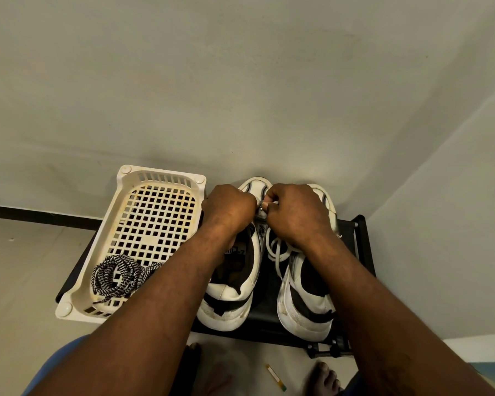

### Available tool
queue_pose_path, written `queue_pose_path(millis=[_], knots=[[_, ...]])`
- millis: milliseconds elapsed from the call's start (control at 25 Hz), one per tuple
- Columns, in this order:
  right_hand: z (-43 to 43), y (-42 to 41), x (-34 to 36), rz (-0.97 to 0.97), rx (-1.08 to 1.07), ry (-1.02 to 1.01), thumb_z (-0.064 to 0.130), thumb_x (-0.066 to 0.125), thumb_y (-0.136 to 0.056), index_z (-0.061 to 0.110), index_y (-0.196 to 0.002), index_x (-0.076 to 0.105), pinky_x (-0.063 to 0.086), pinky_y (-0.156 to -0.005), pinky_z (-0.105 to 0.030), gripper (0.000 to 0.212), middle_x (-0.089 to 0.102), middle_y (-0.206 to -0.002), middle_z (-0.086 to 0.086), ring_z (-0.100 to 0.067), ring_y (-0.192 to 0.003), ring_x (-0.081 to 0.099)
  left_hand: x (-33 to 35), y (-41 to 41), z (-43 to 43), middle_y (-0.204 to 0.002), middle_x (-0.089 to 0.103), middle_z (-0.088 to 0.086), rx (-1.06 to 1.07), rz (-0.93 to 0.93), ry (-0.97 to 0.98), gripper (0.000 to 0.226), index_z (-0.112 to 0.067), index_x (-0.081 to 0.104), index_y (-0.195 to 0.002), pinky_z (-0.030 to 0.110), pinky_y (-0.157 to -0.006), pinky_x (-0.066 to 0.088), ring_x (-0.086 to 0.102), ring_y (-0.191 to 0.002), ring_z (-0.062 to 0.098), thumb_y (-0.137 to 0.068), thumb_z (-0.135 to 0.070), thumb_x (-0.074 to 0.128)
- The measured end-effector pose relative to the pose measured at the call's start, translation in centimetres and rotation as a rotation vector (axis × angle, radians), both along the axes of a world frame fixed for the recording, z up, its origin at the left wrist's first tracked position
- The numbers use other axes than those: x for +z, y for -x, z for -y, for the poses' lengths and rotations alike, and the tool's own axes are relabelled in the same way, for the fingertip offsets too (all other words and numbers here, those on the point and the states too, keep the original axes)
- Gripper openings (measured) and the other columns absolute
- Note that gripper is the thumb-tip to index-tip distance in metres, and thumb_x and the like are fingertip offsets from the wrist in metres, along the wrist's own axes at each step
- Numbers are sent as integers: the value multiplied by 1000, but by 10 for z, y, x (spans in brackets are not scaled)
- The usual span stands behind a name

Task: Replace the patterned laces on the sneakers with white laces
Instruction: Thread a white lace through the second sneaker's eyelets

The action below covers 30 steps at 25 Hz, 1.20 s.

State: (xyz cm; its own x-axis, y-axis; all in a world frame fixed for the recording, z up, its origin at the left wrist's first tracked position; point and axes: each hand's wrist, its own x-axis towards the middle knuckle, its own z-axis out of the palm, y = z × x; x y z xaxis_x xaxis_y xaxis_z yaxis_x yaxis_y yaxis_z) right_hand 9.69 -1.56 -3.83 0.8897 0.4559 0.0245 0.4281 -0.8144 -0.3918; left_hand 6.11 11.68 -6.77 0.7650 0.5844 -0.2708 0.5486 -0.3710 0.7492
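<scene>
Two white and black sneakers stand side by side, toes to the wall, on a black rack: the left sneaker [232, 292] and the right sneaker [303, 298]. My left hand [229, 207] is curled over the forefoot of the left sneaker; what its fingers hold is hidden. My right hand [295, 212] pinches a white lace [277, 250] near the left sneaker's front eyelets. Loops of that lace trail down between the sneakers and over the right one. The black and white patterned laces [117, 275] lie coiled in a white basket [97, 252].
The black rack [363, 241] stands against a pale wall, with the perforated basket on its left end. On the floor below lie a small white stick [275, 381] and my bare feet. A dark skirting line runs along the wall on the left.
</scene>
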Motion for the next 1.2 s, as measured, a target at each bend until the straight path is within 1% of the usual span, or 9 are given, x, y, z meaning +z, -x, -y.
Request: queue_pose_path(millis=[160, 280, 440, 560, 760, 880, 1000, 1120, 1200], knots=[[-2, 2, -1, 18, -32, -3, 21, 66, -88, 21, -102, 74, 55, -75, -34, 16, 72, -93, -4, -26, -87, 66, 5, 7, 0, -111, 73, 23, 55, 85, 135, 30, 4, 73, -108, 51, -91, 59, 69, -105, 42, -91, -15, 58], [-2, 1, -2, 2, -58, -2, 23, 65, -89, 22, -105, 73, 54, -74, -34, 18, 72, -95, -3, -26, -89, 66, 6, 9, -2, -116, 73, 22, 0, 77, 155, 29, 4, 73, -113, 47, -94, 58, 69, -110, 39, -96, -12, 55], [-4, 0, -5, -4, -51, 19, 22, 64, -89, 23, -99, 72, 50, -72, -33, 12, 70, -92, -2, -26, -86, 63, 3, 12, -4, -107, 77, 13, -75, 102, 141, 25, -3, 79, -107, 32, -84, 57, 73, -104, 30, -97, -6, 56], [-4, -1, -7, -21, -20, -18, 17, 66, -87, 27, -85, 66, 41, -66, -30, 10, 63, -80, 6, -22, -81, 60, 1, 16, -4, -90, 79, -2, -101, 134, 45, 24, -18, 82, -85, 26, -74, 58, 74, -87, 16, -88, -2, 65], [-1, -4, -5, 6, -35, -80, 16, 71, -87, 26, -88, 78, 37, -65, -25, 12, 64, -81, 9, -13, -76, 55, -8, 16, -4, -102, 75, -6, -178, 150, -175, 15, -29, 83, -87, 34, -83, 60, 71, -94, 13, -84, -21, 71], [-2, -6, -3, -50, 5, -78, 15, 71, -89, 25, -88, 80, 37, -59, -19, 14, 66, -79, 12, -11, -78, 61, -10, 17, -2, -82, 74, -8, -166, 144, -200, 13, -29, 82, -78, 27, -65, 54, 72, -80, 14, -84, -21, 72], [0, -8, -5, -83, 74, -42, 20, 70, -88, 26, -94, 82, 49, -73, -26, 15, 75, -95, 8, -16, -91, 68, -12, 16, -2, -64, 66, -5, -162, 147, -206, 22, -27, 73, -60, 22, -54, 40, 70, -69, 20, -80, -19, 69], [3, 1, 0, -69, 122, -141, 38, 69, -86, 31, -105, 79, 53, -87, -36, 23, 73, -103, 9, -17, -101, 66, -7, 15, -2, -76, 67, -5, -165, 156, -187, 12, -24, 75, -70, 23, -57, 40, 66, -71, 17, -80, -20, 69], [3, 8, 9, 48, 121, -200, 42, 68, -82, 33, -104, 72, 50, -85, -37, 24, 67, -96, 12, -16, -99, 60, -3, 15, -5, -82, 67, 0, -211, 156, -183, 11, -23, 74, -75, 25, -59, 41, 66, -73, 20, -84, -20, 68]])
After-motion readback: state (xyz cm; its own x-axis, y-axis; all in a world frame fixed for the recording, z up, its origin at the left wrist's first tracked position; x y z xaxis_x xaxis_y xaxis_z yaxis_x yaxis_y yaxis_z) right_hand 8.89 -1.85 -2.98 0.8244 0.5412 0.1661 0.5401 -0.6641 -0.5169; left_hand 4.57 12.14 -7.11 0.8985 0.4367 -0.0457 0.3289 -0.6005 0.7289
